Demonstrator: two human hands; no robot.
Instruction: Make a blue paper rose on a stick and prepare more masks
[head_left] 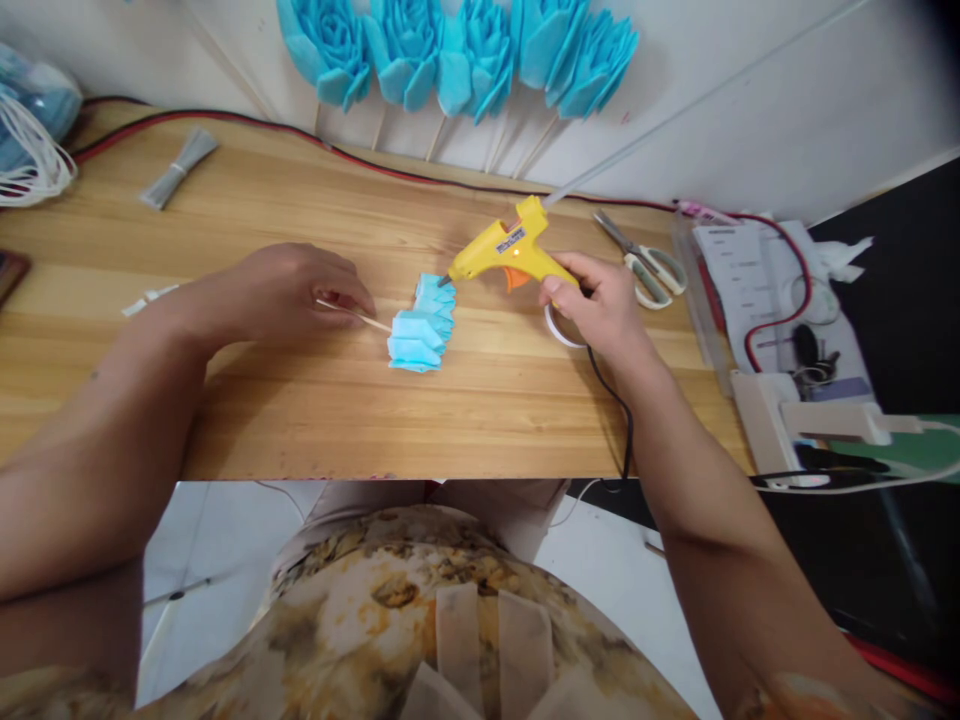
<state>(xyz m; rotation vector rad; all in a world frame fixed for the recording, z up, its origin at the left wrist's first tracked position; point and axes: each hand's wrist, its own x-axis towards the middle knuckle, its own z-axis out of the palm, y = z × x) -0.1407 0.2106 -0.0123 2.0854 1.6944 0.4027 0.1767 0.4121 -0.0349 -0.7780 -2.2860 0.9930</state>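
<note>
My left hand (322, 290) is closed on a thin wooden stick (367, 320). At the stick's right end is a blue crepe paper flower (416, 340), partly wrapped, with a strip of pleated blue petals (435, 293) reaching away from it on the table. My right hand (592, 295) grips the handle of a yellow hot glue gun (506, 245) with an orange trigger. The gun's dark nozzle points left and down at the far end of the petal strip; whether it touches cannot be made out. A clear glue stick (637, 140) extends from the gun's back.
Several finished blue paper flowers (480, 50) lean on the wall behind the wooden table (315, 430). Scissors (649, 260) and a white tape roll (559, 328) lie near my right hand. A power strip (765, 415) sits at right, a tied grey bundle (180, 168) at back left.
</note>
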